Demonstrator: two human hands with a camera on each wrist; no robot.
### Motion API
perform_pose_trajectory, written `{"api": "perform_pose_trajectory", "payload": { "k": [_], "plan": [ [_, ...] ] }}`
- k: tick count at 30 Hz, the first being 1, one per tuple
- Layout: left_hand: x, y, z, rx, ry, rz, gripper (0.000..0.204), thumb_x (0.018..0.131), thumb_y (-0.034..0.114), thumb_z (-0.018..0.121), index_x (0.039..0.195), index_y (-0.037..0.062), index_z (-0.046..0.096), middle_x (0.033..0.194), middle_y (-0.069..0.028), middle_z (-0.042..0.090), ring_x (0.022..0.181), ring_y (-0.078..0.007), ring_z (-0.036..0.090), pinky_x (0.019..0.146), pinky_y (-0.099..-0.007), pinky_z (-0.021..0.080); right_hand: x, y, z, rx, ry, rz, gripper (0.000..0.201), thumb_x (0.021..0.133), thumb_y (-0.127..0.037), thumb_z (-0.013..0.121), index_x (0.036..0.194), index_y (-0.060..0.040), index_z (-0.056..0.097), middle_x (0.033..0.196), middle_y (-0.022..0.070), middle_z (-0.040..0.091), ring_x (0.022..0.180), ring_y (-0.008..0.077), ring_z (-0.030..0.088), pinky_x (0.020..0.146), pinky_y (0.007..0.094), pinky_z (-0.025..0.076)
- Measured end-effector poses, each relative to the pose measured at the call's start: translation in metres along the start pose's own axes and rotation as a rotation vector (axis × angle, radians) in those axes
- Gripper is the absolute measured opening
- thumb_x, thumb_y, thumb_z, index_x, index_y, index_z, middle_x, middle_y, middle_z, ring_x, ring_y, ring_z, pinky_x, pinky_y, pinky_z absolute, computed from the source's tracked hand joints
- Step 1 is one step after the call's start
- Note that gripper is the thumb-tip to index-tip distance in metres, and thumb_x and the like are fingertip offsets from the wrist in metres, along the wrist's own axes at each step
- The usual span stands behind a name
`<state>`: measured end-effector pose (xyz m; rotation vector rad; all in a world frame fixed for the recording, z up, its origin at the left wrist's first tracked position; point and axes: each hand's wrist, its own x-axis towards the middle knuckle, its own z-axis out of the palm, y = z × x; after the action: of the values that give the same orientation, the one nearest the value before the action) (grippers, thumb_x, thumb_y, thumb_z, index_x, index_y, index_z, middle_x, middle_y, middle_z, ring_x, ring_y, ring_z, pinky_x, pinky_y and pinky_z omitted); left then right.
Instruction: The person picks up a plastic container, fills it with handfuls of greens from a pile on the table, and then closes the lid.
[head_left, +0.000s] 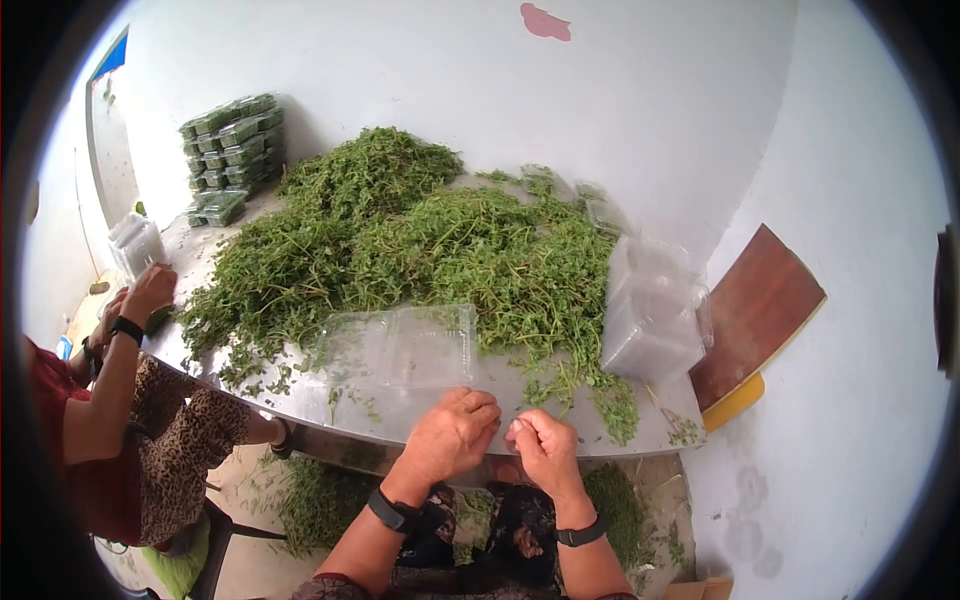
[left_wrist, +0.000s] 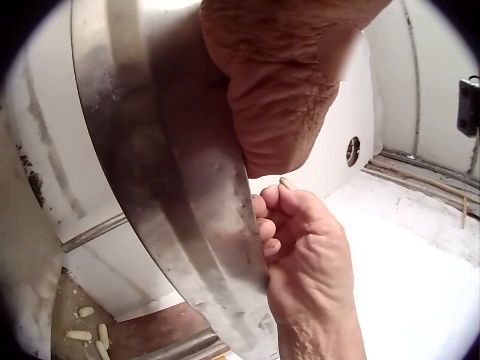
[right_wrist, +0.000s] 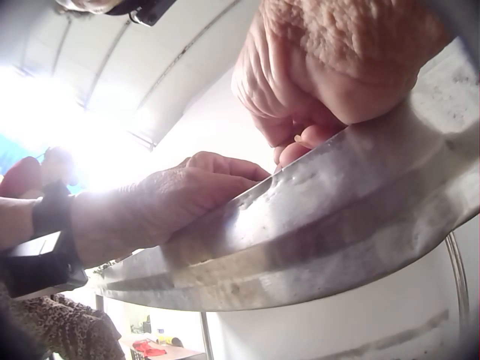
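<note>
My left hand point(head_left: 458, 430) is held at the near edge of the metal table point(head_left: 545, 378), its fingers bent and their tips hidden from above. Just to its right is my right hand point(head_left: 546, 450), fingers curled in and thumb bent, also at the edge. The left wrist view shows nothing in the curled fingers of the right hand point(left_wrist: 307, 247); I cannot tell whether the left fingertips pinch anything. An opened clear plastic clamshell box point(head_left: 395, 345) lies right beyond the left hand. Behind it spreads a big heap of leafy green stems point(head_left: 440, 240).
Nested clear boxes point(head_left: 650, 320) stand at the right. Filled boxes of greens point(head_left: 235, 145) are stacked at the back left. Another person point(head_left: 110, 400) works at the left end, near more empty boxes point(head_left: 136, 245). More greens point(head_left: 325, 505) lie below the table. A brown board point(head_left: 755, 315) leans against the wall.
</note>
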<state>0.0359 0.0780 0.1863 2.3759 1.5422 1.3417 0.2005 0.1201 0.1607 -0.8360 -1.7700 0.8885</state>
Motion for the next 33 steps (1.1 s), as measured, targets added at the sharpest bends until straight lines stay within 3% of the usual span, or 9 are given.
{"api": "perform_pose_trajectory", "payload": {
  "k": [4, 12, 19, 21, 22, 24, 28, 30, 33],
  "plan": [
    [-0.002, -0.001, 0.001, -0.006, -0.001, -0.015, 0.017, 0.073, 0.002, 0.066, 0.09, 0.0017, 0.065, 0.095, -0.0105, 0.064, 0.083, -0.0307, 0.06, 0.077, -0.0377, 0.05, -0.001, -0.001, 0.001, 0.038, 0.005, 0.015, 0.006, 0.084, -0.006, 0.063, 0.08, -0.0013, 0.061, 0.06, 0.0093, 0.056, 0.049, 0.0158, 0.05, 0.051, 0.0289, 0.043],
    [0.001, 0.001, -0.002, -0.018, -0.039, -0.016, 0.014, 0.075, 0.003, 0.065, 0.088, 0.0016, 0.064, 0.095, -0.0121, 0.063, 0.085, -0.0314, 0.059, 0.078, -0.0374, 0.05, 0.0, -0.008, -0.001, -0.042, 0.014, -0.059, 0.007, 0.084, -0.008, 0.064, 0.084, -0.002, 0.061, 0.066, 0.0127, 0.06, 0.054, 0.0253, 0.059, 0.053, 0.032, 0.046],
    [-0.003, 0.003, -0.001, -0.033, -0.025, -0.014, 0.016, 0.071, 0.002, 0.066, 0.088, 0.001, 0.065, 0.092, -0.0112, 0.064, 0.083, -0.032, 0.06, 0.077, -0.0383, 0.049, -0.005, -0.009, -0.002, -0.068, 0.001, -0.063, 0.007, 0.085, -0.009, 0.064, 0.083, -0.0026, 0.061, 0.067, 0.0131, 0.061, 0.056, 0.0277, 0.06, 0.053, 0.0321, 0.047],
    [-0.003, 0.002, -0.002, -0.038, -0.031, -0.028, 0.016, 0.072, 0.002, 0.066, 0.088, 0.0009, 0.065, 0.092, -0.0113, 0.064, 0.083, -0.0325, 0.06, 0.077, -0.0381, 0.049, -0.004, -0.008, -0.002, -0.09, -0.006, -0.102, 0.007, 0.088, -0.006, 0.061, 0.085, 0.0001, 0.061, 0.065, 0.003, 0.062, 0.058, 0.0072, 0.055, 0.053, 0.0244, 0.045],
    [-0.002, 0.003, -0.002, -0.04, -0.027, -0.021, 0.016, 0.072, 0.002, 0.066, 0.088, 0.0009, 0.065, 0.092, -0.0113, 0.064, 0.083, -0.0325, 0.06, 0.077, -0.0381, 0.049, -0.003, -0.01, -0.003, -0.095, -0.002, -0.107, 0.007, 0.088, -0.006, 0.061, 0.085, 0.0001, 0.061, 0.065, 0.003, 0.062, 0.058, 0.0072, 0.055, 0.053, 0.0244, 0.045],
    [0.002, 0.0, -0.002, -0.046, -0.01, -0.008, 0.015, 0.072, 0.002, 0.066, 0.087, 0.0011, 0.065, 0.093, -0.0117, 0.065, 0.084, -0.0328, 0.06, 0.078, -0.0385, 0.05, 0.002, -0.013, -0.004, -0.075, -0.022, -0.072, 0.007, 0.085, -0.008, 0.064, 0.086, -0.0018, 0.062, 0.067, 0.012, 0.062, 0.056, 0.0228, 0.06, 0.053, 0.0306, 0.046],
    [0.002, -0.001, -0.001, -0.08, -0.012, -0.015, 0.011, 0.074, 0.002, 0.066, 0.085, 0.0015, 0.064, 0.092, -0.0114, 0.063, 0.085, -0.0322, 0.06, 0.077, -0.0381, 0.05, -0.001, -0.021, -0.014, 0.09, 0.042, 0.02, 0.008, 0.085, -0.006, 0.063, 0.091, -0.0009, 0.063, 0.07, 0.0113, 0.064, 0.057, 0.0207, 0.062, 0.054, 0.0298, 0.048],
    [0.001, 0.0, -0.002, -0.066, -0.002, -0.046, 0.011, 0.074, 0.001, 0.066, 0.085, 0.0016, 0.064, 0.092, -0.0113, 0.064, 0.085, -0.0323, 0.06, 0.076, -0.0381, 0.051, 0.005, -0.036, -0.033, -0.163, 0.259, -0.186, 0.016, 0.085, -0.006, 0.062, 0.1, -0.0007, 0.062, 0.08, 0.0119, 0.066, 0.062, 0.0207, 0.063, 0.057, 0.0293, 0.051],
    [0.001, 0.001, -0.002, -0.036, -0.009, -0.056, 0.01, 0.074, 0.001, 0.066, 0.084, 0.0017, 0.065, 0.092, -0.0108, 0.064, 0.085, -0.032, 0.061, 0.075, -0.038, 0.051, 0.015, -0.041, -0.068, -0.44, 0.451, -0.169, 0.036, 0.086, -0.012, 0.063, 0.118, 0.0007, 0.054, 0.106, 0.0201, 0.063, 0.083, 0.029, 0.065, 0.071, 0.0364, 0.054]
  ]
}}
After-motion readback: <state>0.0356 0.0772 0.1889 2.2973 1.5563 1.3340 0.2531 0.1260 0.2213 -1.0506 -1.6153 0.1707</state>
